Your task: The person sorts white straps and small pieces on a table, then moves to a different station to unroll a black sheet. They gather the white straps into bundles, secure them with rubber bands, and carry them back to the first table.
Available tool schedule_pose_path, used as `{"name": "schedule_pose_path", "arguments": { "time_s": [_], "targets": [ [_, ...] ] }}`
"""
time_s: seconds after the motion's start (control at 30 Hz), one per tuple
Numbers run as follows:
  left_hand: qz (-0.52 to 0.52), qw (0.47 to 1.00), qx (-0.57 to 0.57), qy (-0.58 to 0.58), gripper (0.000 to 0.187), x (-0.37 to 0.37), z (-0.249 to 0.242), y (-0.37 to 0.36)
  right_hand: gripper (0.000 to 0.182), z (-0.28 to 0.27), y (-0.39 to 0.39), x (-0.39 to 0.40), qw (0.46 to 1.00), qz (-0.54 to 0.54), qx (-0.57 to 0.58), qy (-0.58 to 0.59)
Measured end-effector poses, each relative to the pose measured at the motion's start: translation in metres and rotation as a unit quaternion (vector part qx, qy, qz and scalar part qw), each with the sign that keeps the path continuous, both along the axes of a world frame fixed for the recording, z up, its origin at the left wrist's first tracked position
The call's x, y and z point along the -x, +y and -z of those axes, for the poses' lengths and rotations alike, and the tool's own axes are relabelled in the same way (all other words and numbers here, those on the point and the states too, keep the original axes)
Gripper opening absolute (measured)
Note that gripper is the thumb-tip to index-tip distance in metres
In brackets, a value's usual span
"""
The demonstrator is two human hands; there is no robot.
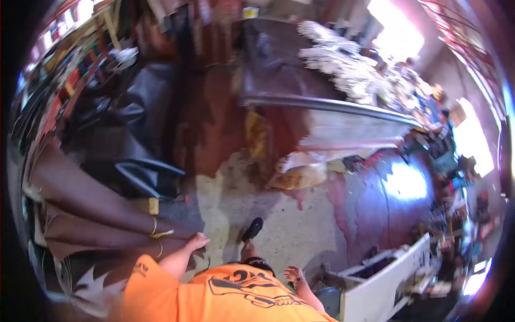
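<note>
I am looking down my orange shirt (236, 295) at a worn concrete floor. My left hand (197, 241) reaches out to the left, its fingers curled at the end of two long brown pieces (91, 212) ringed with thin yellow bands (155, 229). Blur hides whether it grips them. My right hand (293, 273), with a band on the wrist, hangs low beside my body with loose fingers and nothing in it. My foot in a black shoe (252, 229) steps forward between the two hands.
A long workbench with a metal edge (327, 104) crosses the upper middle, piled with pale fluffy material (343, 59). Black sheeting (134, 112) lies at the left. A white frame (386, 279) stands at the lower right. Cluttered shelves line both sides, and a bright opening (397, 32) is far off.
</note>
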State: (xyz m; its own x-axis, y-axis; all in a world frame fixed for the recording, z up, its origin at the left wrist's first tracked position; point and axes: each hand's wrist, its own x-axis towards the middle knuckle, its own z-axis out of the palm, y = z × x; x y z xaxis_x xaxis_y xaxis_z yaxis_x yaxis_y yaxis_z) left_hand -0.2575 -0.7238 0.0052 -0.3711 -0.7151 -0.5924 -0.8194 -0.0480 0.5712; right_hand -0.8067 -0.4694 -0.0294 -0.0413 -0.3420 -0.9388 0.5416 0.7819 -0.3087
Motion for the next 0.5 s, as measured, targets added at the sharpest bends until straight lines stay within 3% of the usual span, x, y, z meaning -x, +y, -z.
{"name": "schedule_pose_path", "arguments": {
  "time_s": [0.03,0.07,0.1,0.13,0.17,0.2,0.23,0.27,0.3,0.33,0.37,0.4,0.43,0.47,0.5],
  "targets": [
    [-0.020,0.999,-0.022,-0.037,0.049,-0.011,0.011,0.005,0.034,0.016,-0.021,0.001,0.986,-0.131,0.102,0.028],
    [-0.036,0.995,-0.050,-0.072,0.053,-0.021,0.023,0.014,0.032,0.009,-0.041,-0.002,0.956,-0.255,0.114,0.094],
    [-0.051,0.991,-0.074,-0.102,0.057,-0.023,0.025,0.018,0.031,0.003,-0.069,-0.005,0.887,-0.409,0.123,0.172],
    [-0.045,0.979,-0.118,-0.157,0.062,-0.028,0.022,0.017,0.030,-0.005,-0.102,-0.009,0.786,-0.555,0.140,0.231],
    [-0.182,0.946,-0.214,-0.164,0.061,-0.018,-0.036,0.010,0.029,-0.012,-0.138,-0.014,0.662,-0.683,0.166,0.261],
    [-0.254,0.926,-0.249,-0.124,0.057,-0.012,-0.054,0.002,0.029,-0.018,-0.177,-0.020,0.532,-0.778,0.196,0.271],
    [-0.327,0.899,-0.278,-0.087,0.052,-0.006,-0.072,-0.006,0.029,-0.023,-0.219,-0.025,0.444,-0.823,0.229,0.271],
    [-0.347,0.895,-0.272,-0.066,0.050,-0.002,-0.068,-0.015,0.029,-0.035,-0.265,-0.028,0.506,-0.786,0.255,0.247],
    [-0.335,0.911,-0.235,-0.051,0.049,-0.001,-0.065,-0.030,0.030,-0.053,-0.316,-0.029,0.644,-0.682,0.297,0.178],
    [-0.316,0.928,-0.195,-0.034,0.047,0.003,-0.060,-0.043,0.032,-0.092,-0.370,-0.031,0.748,-0.561,0.348,0.071],
    [-0.306,0.938,-0.162,-0.016,0.046,0.007,-0.056,-0.058,0.035,-0.155,-0.420,-0.040,0.780,-0.479,0.402,0.000],
    [-0.306,0.943,-0.135,0.001,0.045,0.012,-0.055,-0.075,0.038,-0.228,-0.465,-0.049,0.764,-0.427,0.482,-0.038],
    [-0.310,0.944,-0.110,0.017,0.044,0.016,-0.057,-0.095,0.034,-0.370,-0.508,-0.086,0.773,-0.438,0.459,0.022],
    [-0.311,0.946,-0.089,0.031,0.043,0.020,-0.059,-0.121,0.032,-0.448,-0.540,-0.100,0.743,-0.426,0.513,0.063],
    [-0.306,0.948,-0.067,0.047,0.042,0.024,-0.058,-0.149,0.031,-0.488,-0.567,-0.102,0.726,-0.403,0.553,0.072]
  ]
}}
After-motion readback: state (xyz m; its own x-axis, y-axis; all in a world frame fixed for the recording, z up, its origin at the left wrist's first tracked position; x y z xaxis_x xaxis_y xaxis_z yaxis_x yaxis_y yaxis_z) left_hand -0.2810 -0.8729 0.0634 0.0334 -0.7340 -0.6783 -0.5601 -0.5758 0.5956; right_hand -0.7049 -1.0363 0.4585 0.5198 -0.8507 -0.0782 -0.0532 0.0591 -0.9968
